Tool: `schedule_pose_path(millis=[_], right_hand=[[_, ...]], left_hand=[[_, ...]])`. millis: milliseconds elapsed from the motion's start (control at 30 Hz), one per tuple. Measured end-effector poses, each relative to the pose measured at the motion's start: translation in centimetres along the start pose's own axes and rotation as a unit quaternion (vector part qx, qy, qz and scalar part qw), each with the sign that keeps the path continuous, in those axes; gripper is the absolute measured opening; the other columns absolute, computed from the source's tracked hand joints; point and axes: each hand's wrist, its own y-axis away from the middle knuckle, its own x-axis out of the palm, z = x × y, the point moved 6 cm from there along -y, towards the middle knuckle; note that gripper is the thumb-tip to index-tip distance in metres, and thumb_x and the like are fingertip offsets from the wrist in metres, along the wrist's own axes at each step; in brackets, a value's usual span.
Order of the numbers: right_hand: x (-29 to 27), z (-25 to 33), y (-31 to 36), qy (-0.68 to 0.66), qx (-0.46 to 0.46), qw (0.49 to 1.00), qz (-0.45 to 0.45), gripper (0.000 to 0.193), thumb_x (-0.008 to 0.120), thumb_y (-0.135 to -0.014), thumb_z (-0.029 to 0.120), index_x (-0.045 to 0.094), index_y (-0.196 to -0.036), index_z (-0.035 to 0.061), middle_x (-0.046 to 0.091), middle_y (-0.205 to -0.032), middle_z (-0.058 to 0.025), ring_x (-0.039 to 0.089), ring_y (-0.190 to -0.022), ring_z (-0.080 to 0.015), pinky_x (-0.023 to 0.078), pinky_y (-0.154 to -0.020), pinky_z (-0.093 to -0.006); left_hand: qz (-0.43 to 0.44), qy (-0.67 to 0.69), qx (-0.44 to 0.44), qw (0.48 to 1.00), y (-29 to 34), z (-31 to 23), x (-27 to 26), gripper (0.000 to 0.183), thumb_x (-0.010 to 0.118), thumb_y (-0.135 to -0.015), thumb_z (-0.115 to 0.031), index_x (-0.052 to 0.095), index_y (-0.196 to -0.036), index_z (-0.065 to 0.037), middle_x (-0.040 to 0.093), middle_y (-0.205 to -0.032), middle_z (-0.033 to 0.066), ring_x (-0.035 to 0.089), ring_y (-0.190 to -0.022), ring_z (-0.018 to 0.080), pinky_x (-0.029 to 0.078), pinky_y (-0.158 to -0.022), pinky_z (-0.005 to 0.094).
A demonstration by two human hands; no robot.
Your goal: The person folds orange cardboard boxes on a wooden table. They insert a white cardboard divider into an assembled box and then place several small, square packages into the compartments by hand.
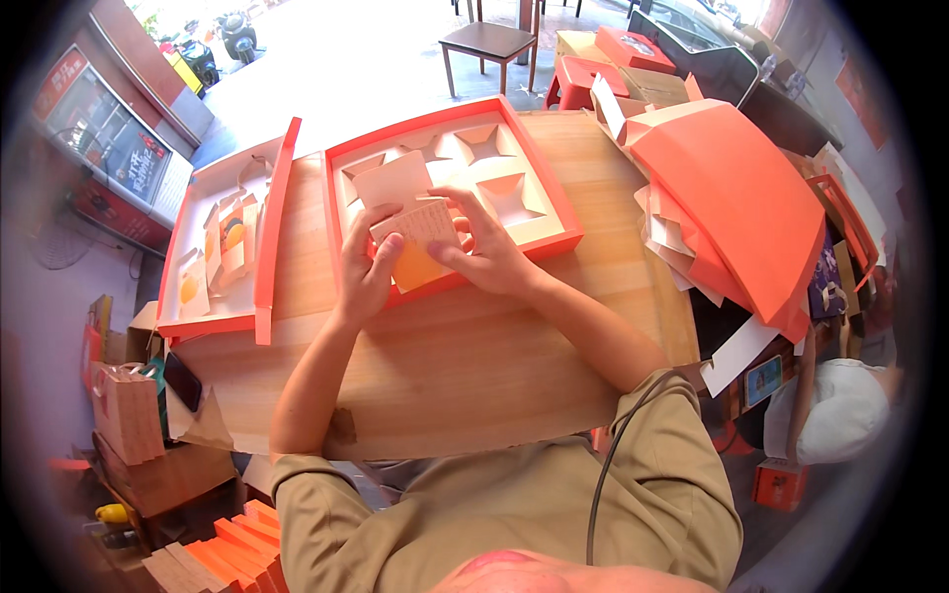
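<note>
Between my two hands is a small folding paper carton [420,225], cream with printed lines, a pale raised flap and a yellow-orange lower part. My left hand [367,267] grips its left side, thumb on the front. My right hand [490,253] grips the right side, thumb pressed near the lower edge. Both hands are over the near part of a shallow red box [563,237], whose pale insert [509,198] has several square, folded-in recesses. To the left lies another red-edged tray [213,324] with cream cartons [235,237] bearing orange round prints.
The wooden table [474,381] spans the middle. Flattened red boxes [732,198] pile up at the right, beside a person in a white top [840,410]. A black phone [183,381] lies at the left edge. Orange boards [237,553] stack at lower left; a chair [489,42] stands beyond.
</note>
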Motion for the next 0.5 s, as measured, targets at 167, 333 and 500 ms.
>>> schedule_pose_path(millis=[167, 333, 500], right_hand=[[0.1, -1.1, -0.2, -0.051, 0.032, 0.998, 0.02, 0.063, 0.069, -0.096, 0.017, 0.039, -0.151, 0.0148, 0.052, -0.138, -0.0169, 0.066, -0.104, -0.0223, 0.06, -0.087, -0.0397], [0.1, -0.9, 0.0, -0.058, 0.011, 0.998, 0.001, 0.075, 0.069, -0.094, 0.019, 0.03, -0.159, 0.0184, 0.053, -0.138, -0.019, 0.066, -0.106, -0.0244, 0.059, -0.088, -0.0413], [0.2, 0.1, 0.3, -0.015, 0.006, 1.0, 0.024, 0.087, 0.069, -0.092, 0.018, 0.022, -0.166, 0.0219, 0.055, -0.137, -0.02, 0.067, -0.108, -0.0264, 0.058, -0.087, -0.0402]], left_hand=[[-0.078, 0.019, 0.123, 0.989, -0.2, -1.4, -0.2, 0.041, 0.057, -0.108, -0.018, 0.052, -0.145, 0.0, 0.06, -0.134, 0.0142, 0.059, -0.126, 0.0239, 0.046, -0.108, 0.0392], [-0.123, 0.159, 0.064, 0.978, 0.1, -2.5, -0.4, 0.029, 0.055, -0.11, -0.019, 0.069, -0.12, 0.004, 0.068, -0.124, 0.0155, 0.064, -0.116, 0.0217, 0.051, -0.103, 0.0392], [-0.104, 0.082, 0.047, 0.99, -0.9, -3.2, -2.1, 0.018, 0.066, -0.105, -0.012, 0.073, -0.11, 0.004, 0.074, -0.105, 0.0112, 0.07, -0.103, 0.0183, 0.057, -0.092, 0.0343]])
